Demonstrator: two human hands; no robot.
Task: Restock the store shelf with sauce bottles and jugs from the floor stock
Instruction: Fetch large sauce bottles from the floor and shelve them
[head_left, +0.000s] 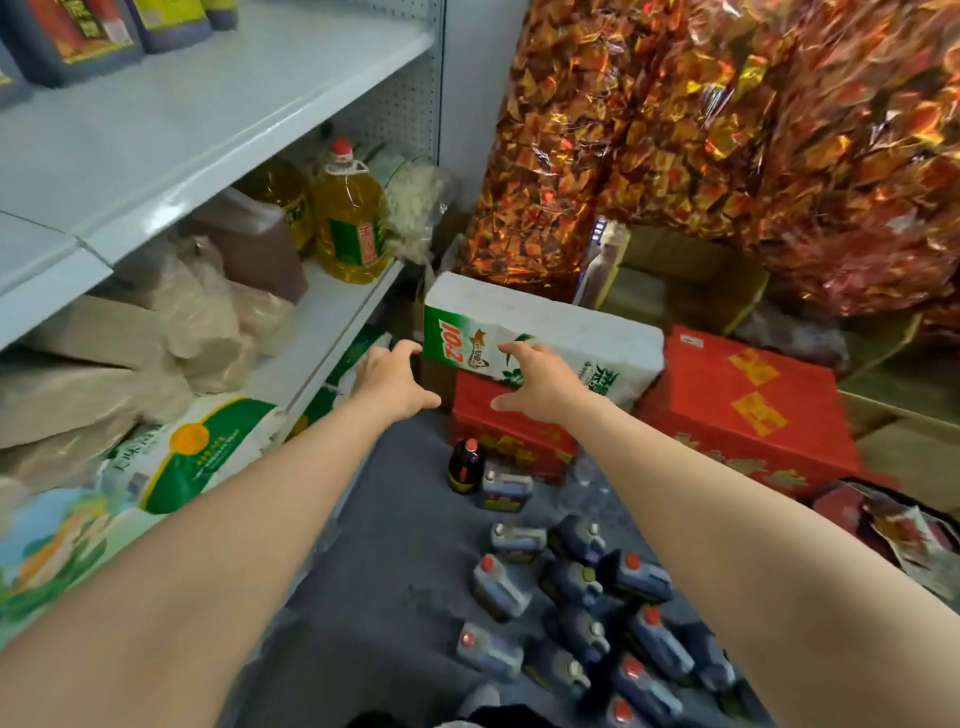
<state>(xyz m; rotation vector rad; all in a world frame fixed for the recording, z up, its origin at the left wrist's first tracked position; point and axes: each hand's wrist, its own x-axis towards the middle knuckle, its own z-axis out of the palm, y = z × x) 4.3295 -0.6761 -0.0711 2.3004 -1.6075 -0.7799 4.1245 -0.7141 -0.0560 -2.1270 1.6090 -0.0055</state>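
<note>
Several dark sauce jugs (587, 613) with red or white caps lie and stand on the grey floor at lower centre. A round dark bottle (465, 467) with a red cap stands upright behind them. More dark jugs (78, 36) sit on the upper grey shelf (171, 119) at top left. Both arms reach forward above the floor stock. My left hand (389, 379) and my right hand (535, 384) hover with fingers spread and loosely curved, holding nothing, in front of a white and green box.
The white and green box (540, 338) lies on a red carton (509, 431); a second red carton (743, 410) sits to its right. Yellow oil jugs (350, 228) and sacks (171, 322) fill the lower shelf. Red and gold foil packs (727, 130) hang behind.
</note>
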